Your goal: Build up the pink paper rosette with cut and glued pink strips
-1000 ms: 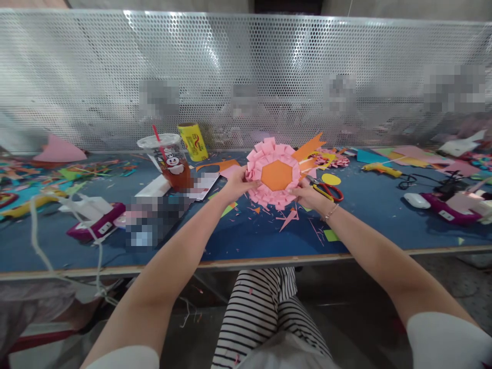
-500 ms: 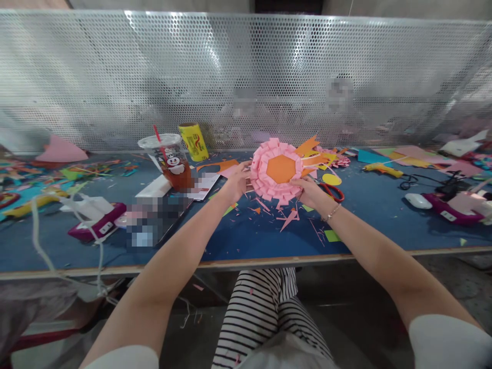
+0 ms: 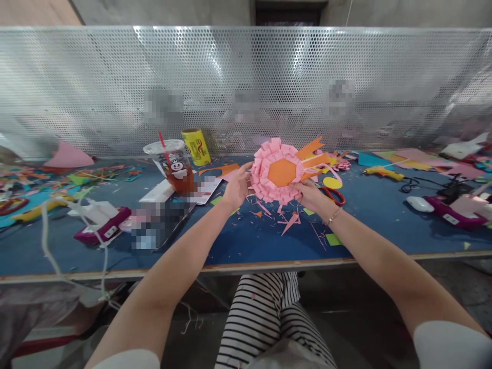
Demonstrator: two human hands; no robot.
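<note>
Between my hands is a paper rosette (image 3: 265, 177) with pink pleated rings, an orange middle and orange strips sticking out to its right. My left hand (image 3: 239, 185) grips its left edge, the fingers partly behind it. The lower right edge is pinched by my right hand (image 3: 310, 195), the thumb in front. It is held up over pink paper scraps (image 3: 291, 223) on the blue table. Close by my right hand lie scissors with red handles (image 3: 333, 195) and a yellow paper disc (image 3: 332, 183).
Left stand a drink cup (image 3: 177, 166) with a red straw and a yellow roll (image 3: 197, 147). Purple power strips (image 3: 102, 225) with cords lie on both sides of the blue table (image 3: 246, 251). A yellow glue gun (image 3: 384, 172) is on the right. Behind rises a perforated metal screen (image 3: 230, 61).
The view has tilted slightly, so the table sits a little lower in the picture. Both hands keep their hold on the paper rosette, which has barely moved.
</note>
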